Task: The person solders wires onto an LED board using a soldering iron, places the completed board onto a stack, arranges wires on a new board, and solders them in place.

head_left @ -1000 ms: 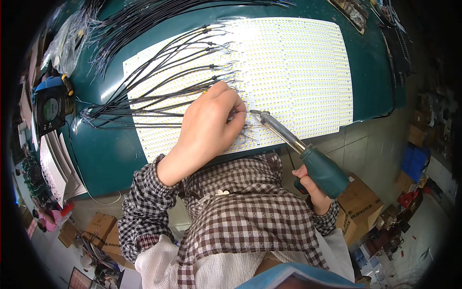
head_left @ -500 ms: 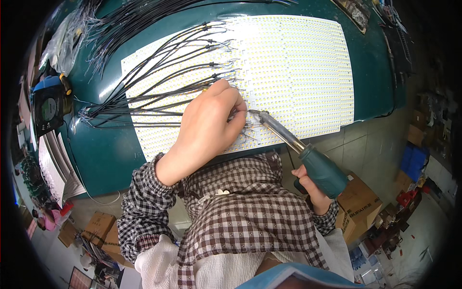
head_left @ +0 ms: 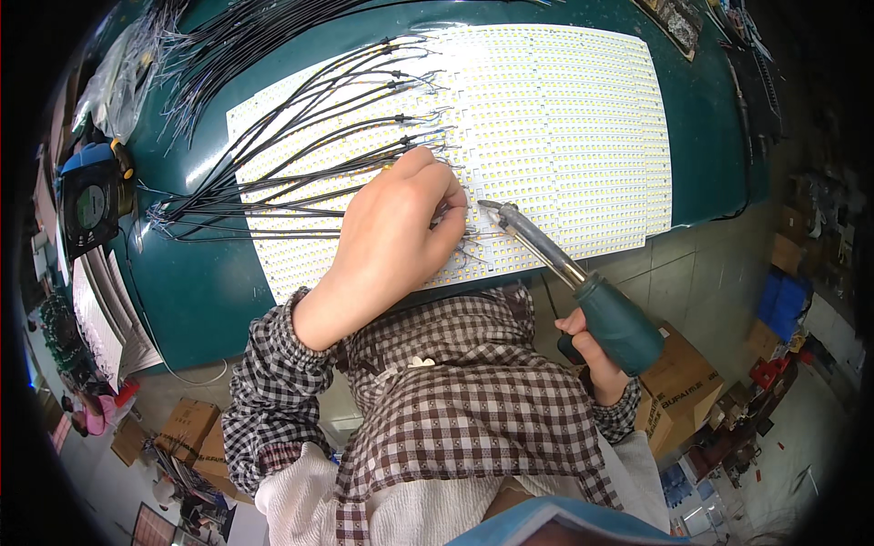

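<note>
A wide white panel of LED strip boards (head_left: 583, 136), dotted with rows of small yellowish squares, lies on the green table. My left hand (head_left: 391, 227) rests over its middle, thumb and fingers pinched on the end of a black cable (head_left: 300, 214); the pinched end itself is hidden. Thin bare-ended wires show beside and below the fingertips. In my right hand (head_left: 596, 369) is a soldering iron (head_left: 619, 318) with a dark green handle and a metal barrel. Its tip points up and left, just right of my left fingertips, over the panel.
Several more black cables (head_left: 364, 91) fan across the panel's left half. A bundle of cables (head_left: 246, 45) lies at the far left, near clear plastic bags (head_left: 123, 82). A small blue-and-black fan (head_left: 89, 196) stands at the left edge. Cardboard boxes (head_left: 683, 382) sit below the table.
The soldering iron has shifted slightly right and away from my left fingertips, its tip a little higher. My left hand has stayed in place, still pinched.
</note>
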Tool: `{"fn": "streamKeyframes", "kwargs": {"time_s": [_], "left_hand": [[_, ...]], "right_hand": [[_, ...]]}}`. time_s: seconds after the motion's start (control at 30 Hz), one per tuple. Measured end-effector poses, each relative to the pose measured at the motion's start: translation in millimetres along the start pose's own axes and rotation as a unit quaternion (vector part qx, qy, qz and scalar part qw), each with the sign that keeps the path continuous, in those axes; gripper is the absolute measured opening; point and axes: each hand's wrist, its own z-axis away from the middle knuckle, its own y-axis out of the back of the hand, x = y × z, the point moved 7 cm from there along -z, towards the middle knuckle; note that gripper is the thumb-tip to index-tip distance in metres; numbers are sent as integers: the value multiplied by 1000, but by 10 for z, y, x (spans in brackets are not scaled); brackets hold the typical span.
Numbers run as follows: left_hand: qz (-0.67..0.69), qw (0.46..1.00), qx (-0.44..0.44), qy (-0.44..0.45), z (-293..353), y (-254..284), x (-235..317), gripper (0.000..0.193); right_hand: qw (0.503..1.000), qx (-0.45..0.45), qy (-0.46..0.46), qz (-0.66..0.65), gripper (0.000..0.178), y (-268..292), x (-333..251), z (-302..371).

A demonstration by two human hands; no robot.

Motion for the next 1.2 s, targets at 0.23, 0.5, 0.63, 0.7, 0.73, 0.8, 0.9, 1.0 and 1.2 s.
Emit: {"fn": "streamKeyframes", "kwargs": {"time_s": [0.23, 0.5, 0.63, 0.7, 0.73, 0.8, 0.9, 1.0, 1.2], "left_hand": [[7, 1000, 0, 1, -1, 6, 7, 6], [-67, 977, 131, -155, 261, 93, 225, 16], [-75, 975, 105, -178, 384, 97, 241, 24], [-85, 977, 95, -172, 389, 111, 263, 24], [-96, 976, 89, -173, 393, 110, 285, 24], [-108, 975, 83, -174, 428, 92, 297, 23], [-125, 967, 102, -200, 523, 67, 312, 24], [-120, 973, 120, -157, 511, 89, 266, 27], [-123, 978, 82, -149, 392, 72, 199, 23]], "right_hand": [[1000, 9, -4, -26, 60, -4, -12, 2], [998, 13, -18, -51, 35, -13, -51, 14], [998, 8, -27, -56, 24, -37, -130, -15], [997, 16, -23, -76, 24, -45, -120, -8], [995, 25, -19, -94, 25, -40, -115, -7], [995, 26, -19, -93, 26, -37, -106, -3], [995, 28, -22, -97, 27, -34, -94, 10], [994, 22, -25, -101, 27, -36, -109, 7], [994, 10, -8, -110, 28, -33, -102, -9]]}}
